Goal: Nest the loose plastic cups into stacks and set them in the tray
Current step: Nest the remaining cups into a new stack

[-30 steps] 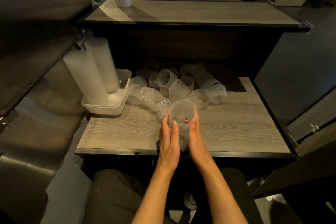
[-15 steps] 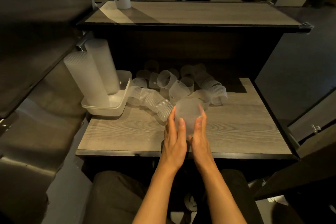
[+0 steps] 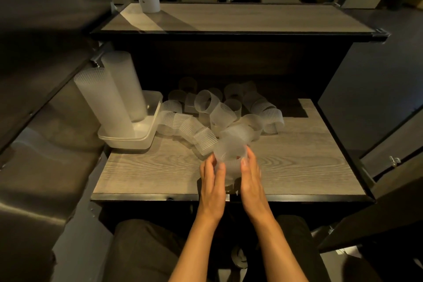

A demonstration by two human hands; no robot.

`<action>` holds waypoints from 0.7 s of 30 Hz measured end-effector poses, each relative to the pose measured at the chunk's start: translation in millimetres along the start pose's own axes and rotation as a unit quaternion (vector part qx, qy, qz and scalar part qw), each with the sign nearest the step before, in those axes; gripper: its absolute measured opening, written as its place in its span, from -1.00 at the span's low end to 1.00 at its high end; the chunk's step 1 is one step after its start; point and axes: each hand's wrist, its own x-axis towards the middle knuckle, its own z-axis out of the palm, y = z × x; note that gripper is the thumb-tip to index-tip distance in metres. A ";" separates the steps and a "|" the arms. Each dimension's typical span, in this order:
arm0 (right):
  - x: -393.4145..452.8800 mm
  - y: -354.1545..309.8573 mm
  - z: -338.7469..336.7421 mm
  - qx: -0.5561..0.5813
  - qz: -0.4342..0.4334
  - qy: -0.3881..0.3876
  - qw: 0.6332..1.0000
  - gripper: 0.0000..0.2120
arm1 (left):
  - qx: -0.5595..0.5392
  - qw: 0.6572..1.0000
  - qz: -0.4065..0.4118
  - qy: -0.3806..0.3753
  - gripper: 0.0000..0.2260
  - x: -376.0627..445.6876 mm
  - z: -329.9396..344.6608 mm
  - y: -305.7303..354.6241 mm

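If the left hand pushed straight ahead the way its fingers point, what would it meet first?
Probably the ribbed cup lying on its side, just past the left hand, which grips the held cups. Depth is unclear.

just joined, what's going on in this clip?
A seated person holds a short stack of translucent ribbed plastic cups between the left hand and right hand, over the near part of the grey wood-grain table. Many loose cups lie in a pile behind. Two tall nested stacks already stand in the white plastic tray on the left.
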 end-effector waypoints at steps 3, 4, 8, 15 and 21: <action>1.9 4.9 -2.4 -0.017 -0.002 -0.012 1.000 -0.63 | -0.007 1.000 -0.003 -0.004 -0.55 -2.8 -2.6 -2.0; 3.4 6.8 -1.6 -0.027 -0.009 -0.013 1.000 -0.59 | -0.007 1.000 -0.006 -0.001 -0.54 -1.9 -4.0 -3.3; 6.0 16.6 1.5 -0.078 -0.023 -0.006 0.997 -0.43 | -0.006 1.000 -0.018 0.001 -0.56 -1.5 -8.0 -5.4; 6.4 11.8 -1.6 -0.087 -0.007 -0.012 0.996 -0.39 | -0.019 0.998 -0.051 0.011 -0.70 -2.5 -12.0 -8.4; 8.6 13.5 -5.6 -0.059 0.051 -0.026 0.997 -0.38 | -0.005 0.997 -0.073 0.020 -0.62 4.3 -11.7 -15.1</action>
